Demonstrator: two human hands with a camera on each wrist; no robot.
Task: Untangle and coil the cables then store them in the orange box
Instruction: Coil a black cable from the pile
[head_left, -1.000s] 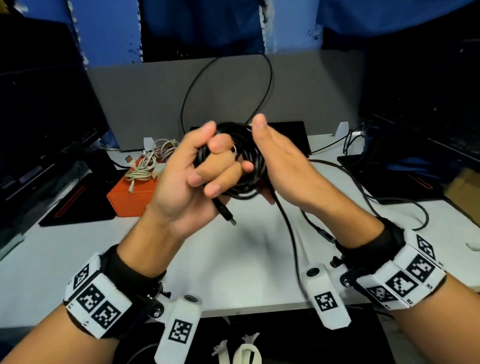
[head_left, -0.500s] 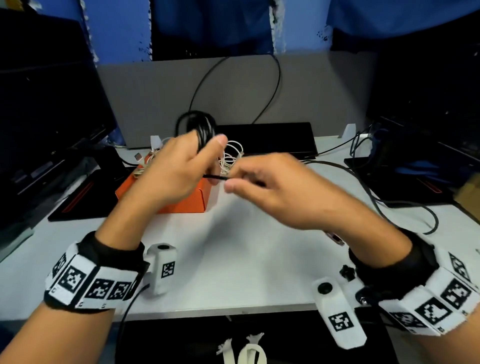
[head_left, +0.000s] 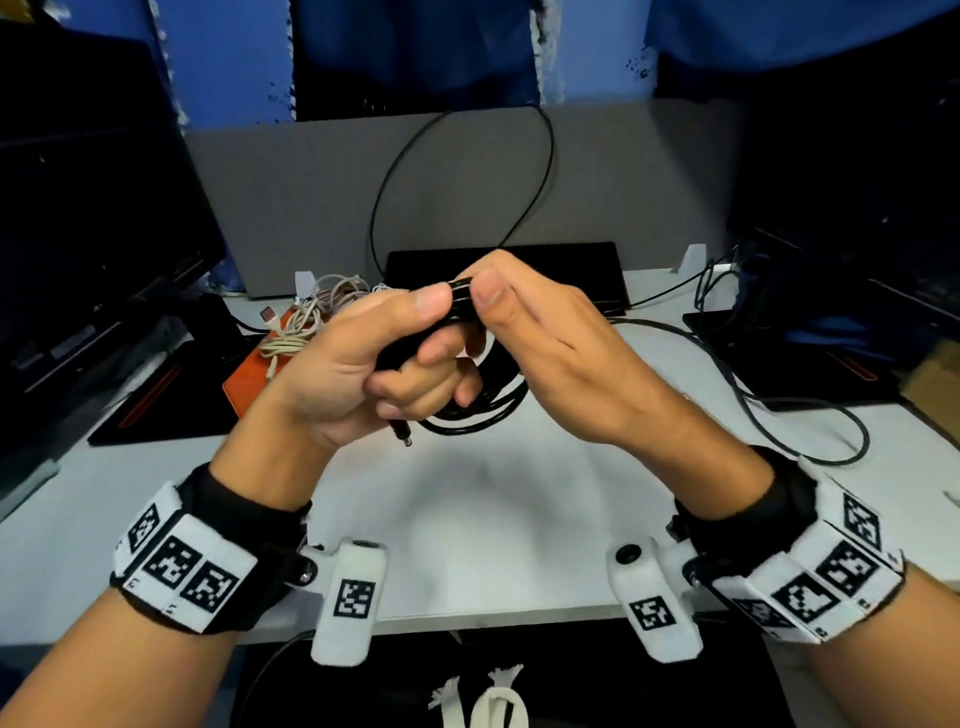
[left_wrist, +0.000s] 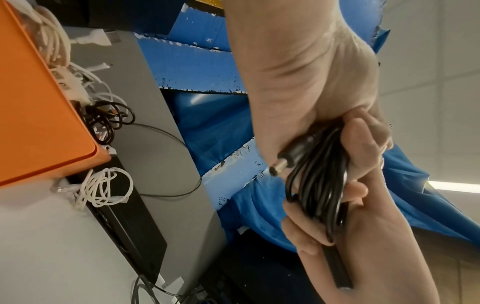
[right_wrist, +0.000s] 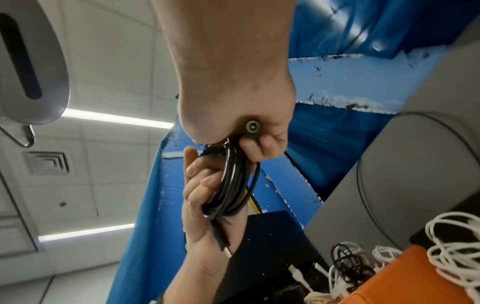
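Two hands on one bundle here: the left hand (head_left: 358, 374) has its fingers curled round the black cable coil (head_left: 470, 395), thumb pressed on top of the loops, and the right hand (head_left: 550, 353) pinches the same coil from the other side, thumb tip right against the strands. The whole thing is held up in the air above the middle of the white desk (head_left: 493, 519), not touching it. A barrel plug (head_left: 401, 435) pokes out below the left palm; the left wrist view shows it lying along the gathered loops.

The orange box (head_left: 249, 376) sits at the desk's back-left part, well apart from the hands, with a heap of beige cables (head_left: 306, 322) piled on it. More white cables (left_wrist: 103, 187) lie just beside its corner. A loose black cable (head_left: 779, 410) trails over the right side of the desk.
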